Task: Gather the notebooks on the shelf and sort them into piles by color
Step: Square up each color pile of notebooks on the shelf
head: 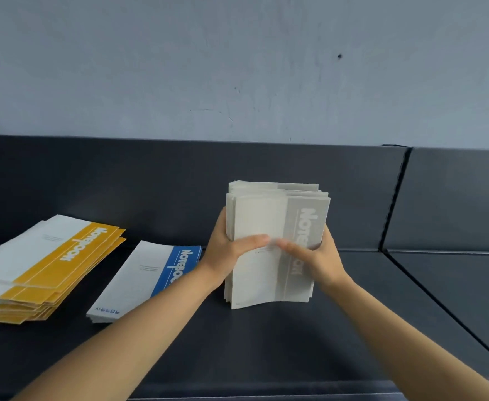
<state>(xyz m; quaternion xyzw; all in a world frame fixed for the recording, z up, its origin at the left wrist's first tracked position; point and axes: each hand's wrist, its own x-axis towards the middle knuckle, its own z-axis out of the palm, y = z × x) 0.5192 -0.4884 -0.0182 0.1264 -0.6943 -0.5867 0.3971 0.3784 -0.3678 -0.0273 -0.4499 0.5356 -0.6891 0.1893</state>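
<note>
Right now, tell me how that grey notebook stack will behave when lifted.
Probably floppy: the grey notebook stack bows along its lower edge. Likely to slide apart: its top edges sit uneven. The left hand and right hand gripping its sides should steady it.

Centre of frame: grey notebook stack (pixel 275 256), white covers with grey band and vertical "Notebook" lettering, propped near upright on lower edge on the dark shelf (pixel 266 357), top edges uneven, clamped at the sides between left grip (pixel 231 250) and right grip (pixel 315 256), thumbs across the front cover. Left edge of frame: yellow notebook pile (pixel 49 256), flat, loosely fanned, partly cropped. Just right of it, not touching: blue notebook pile (pixel 150 273), flat, thin, right corner hidden behind a forearm.
</note>
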